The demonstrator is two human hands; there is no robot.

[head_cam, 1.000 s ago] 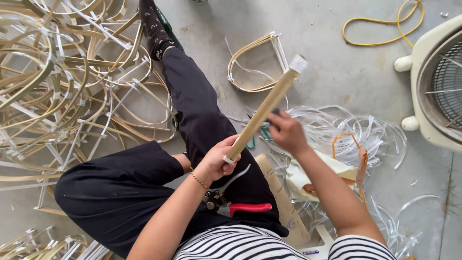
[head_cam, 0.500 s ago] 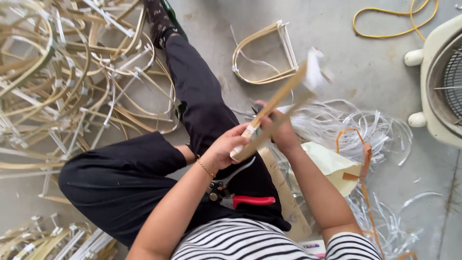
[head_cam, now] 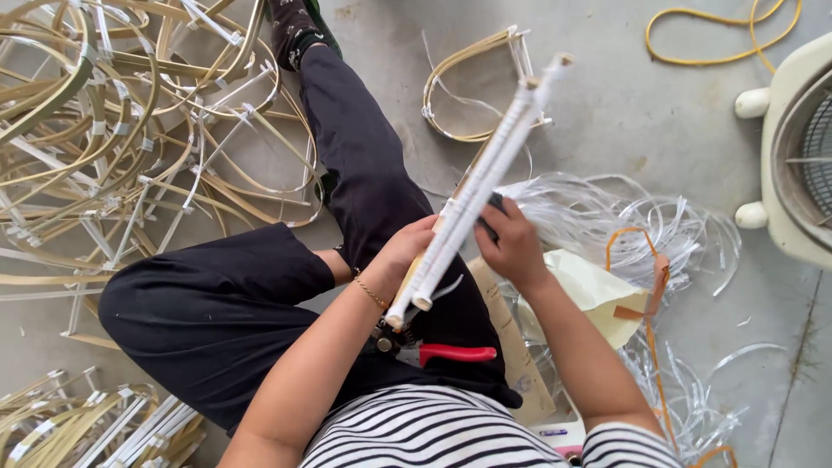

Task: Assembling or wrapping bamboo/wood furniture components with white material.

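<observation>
Bamboo strips bundled in white tape, held slantwise above the lap: left hand closed round the lower end, right hand gripping mid-length, perhaps with tape. Red-handled pliers idle on lap. Finished frames heaped on floor beyond; plastic strapping unused.

We see even, soft daylight, bright overall, no harsh glare. Faint shadows under legs on grey floor. Focus sharp at centre; slight wide-angle bending at edges.
</observation>
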